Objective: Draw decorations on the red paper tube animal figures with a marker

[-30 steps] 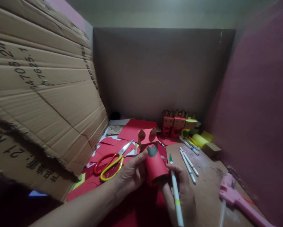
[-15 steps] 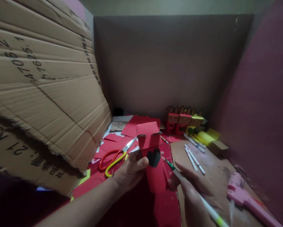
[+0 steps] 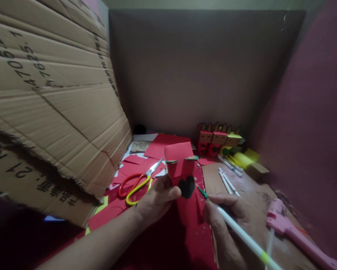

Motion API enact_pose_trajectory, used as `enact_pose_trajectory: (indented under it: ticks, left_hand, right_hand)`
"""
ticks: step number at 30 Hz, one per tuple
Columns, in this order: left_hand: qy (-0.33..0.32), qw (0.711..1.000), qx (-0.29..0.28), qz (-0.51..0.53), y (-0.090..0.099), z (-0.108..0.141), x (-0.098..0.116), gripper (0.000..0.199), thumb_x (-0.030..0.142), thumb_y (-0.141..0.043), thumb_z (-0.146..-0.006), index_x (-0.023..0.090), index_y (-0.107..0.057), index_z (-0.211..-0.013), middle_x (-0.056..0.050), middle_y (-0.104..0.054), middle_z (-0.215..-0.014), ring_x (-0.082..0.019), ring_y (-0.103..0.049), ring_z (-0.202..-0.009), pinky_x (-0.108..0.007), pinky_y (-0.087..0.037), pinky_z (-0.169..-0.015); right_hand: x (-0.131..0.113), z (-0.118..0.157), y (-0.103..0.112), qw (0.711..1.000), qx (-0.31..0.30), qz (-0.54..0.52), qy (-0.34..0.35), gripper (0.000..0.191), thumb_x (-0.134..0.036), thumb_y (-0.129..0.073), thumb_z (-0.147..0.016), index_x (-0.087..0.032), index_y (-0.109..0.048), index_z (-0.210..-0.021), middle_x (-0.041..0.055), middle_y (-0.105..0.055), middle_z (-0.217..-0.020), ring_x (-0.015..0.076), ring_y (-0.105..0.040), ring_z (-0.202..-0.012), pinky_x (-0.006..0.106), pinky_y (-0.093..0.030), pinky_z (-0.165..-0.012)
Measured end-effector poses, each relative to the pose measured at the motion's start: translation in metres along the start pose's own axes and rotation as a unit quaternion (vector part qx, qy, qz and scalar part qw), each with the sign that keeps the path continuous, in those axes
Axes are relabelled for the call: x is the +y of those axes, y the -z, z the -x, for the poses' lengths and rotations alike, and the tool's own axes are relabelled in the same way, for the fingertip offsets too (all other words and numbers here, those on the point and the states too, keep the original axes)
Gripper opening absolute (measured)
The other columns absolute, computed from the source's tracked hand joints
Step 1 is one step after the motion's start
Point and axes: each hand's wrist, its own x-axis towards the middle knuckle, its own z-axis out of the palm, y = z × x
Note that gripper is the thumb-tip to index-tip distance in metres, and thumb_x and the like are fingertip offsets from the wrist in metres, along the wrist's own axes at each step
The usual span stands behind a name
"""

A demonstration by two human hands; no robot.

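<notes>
A red paper figure [image 3: 182, 208] with a box-like top and a dark heart on its front is held up in the middle. My left hand [image 3: 161, 195] is closed round its left side, thumb beside the heart. In my right hand [image 3: 227, 215] is a white marker [image 3: 243, 232] with a green tip and a yellow-green band. The tip is close to the figure's right side, near the heart; whether it touches I cannot tell. Just left of my left hand lie scissors [image 3: 139, 185] with red and yellow handles, blades apart, on red paper scraps [image 3: 137, 165].
Several finished-looking box-headed paper figures [image 3: 219, 140] stand at the back right. Nearby are yellow paper [image 3: 244, 161] and white markers [image 3: 227, 180]. A pink glue gun [image 3: 286, 221] lies at the right. A big cardboard sheet [image 3: 58, 105] leans along the left.
The red figure has turned slightly and shifted a little to the right with my left hand. My right hand's fingers have drawn in on the marker. The whole view has tilted slightly.
</notes>
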Motion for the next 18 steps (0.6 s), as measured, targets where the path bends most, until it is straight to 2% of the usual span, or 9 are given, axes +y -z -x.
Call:
enact_pose_trajectory:
  ticks: [3,10,18]
  left_hand:
    - [-0.002,1.000,0.005,0.001,-0.0009,0.0012,0.0002,0.045,0.042,-0.090,-0.069,0.019,-0.078,-0.107,-0.011,-0.079,-0.104,-0.028,-0.071,-0.100,-0.040,-0.052,-0.096]
    - [0.003,1.000,0.002,0.006,-0.0031,0.0018,0.0004,0.043,0.040,-0.091,-0.068,0.018,-0.080,-0.104,-0.010,-0.079,-0.101,-0.024,-0.071,-0.096,-0.033,-0.054,-0.089]
    - [0.020,1.000,0.010,0.020,-0.0048,0.0028,0.0012,0.041,0.038,-0.093,-0.065,0.020,-0.081,-0.100,-0.008,-0.079,-0.100,-0.023,-0.071,-0.096,-0.033,-0.052,-0.092]
  right_hand:
    - [-0.0053,0.0071,-0.0071,0.999,0.046,0.019,-0.023,0.018,-0.040,-0.070,-0.088,-0.023,-0.067,-0.083,-0.0025,-0.067,-0.061,0.0137,-0.064,-0.052,0.023,-0.052,-0.050]
    - [-0.0060,0.0057,-0.0107,0.997,0.071,0.015,-0.038,0.024,-0.046,-0.073,-0.082,-0.023,-0.067,-0.078,-0.0022,-0.067,-0.064,0.0116,-0.061,-0.053,0.022,-0.052,-0.052]
    - [-0.0061,0.0069,-0.0090,0.998,0.051,0.018,-0.041,0.024,-0.047,-0.071,-0.085,-0.023,-0.066,-0.081,-0.0040,-0.063,-0.060,0.0113,-0.060,-0.052,0.021,-0.050,-0.050]
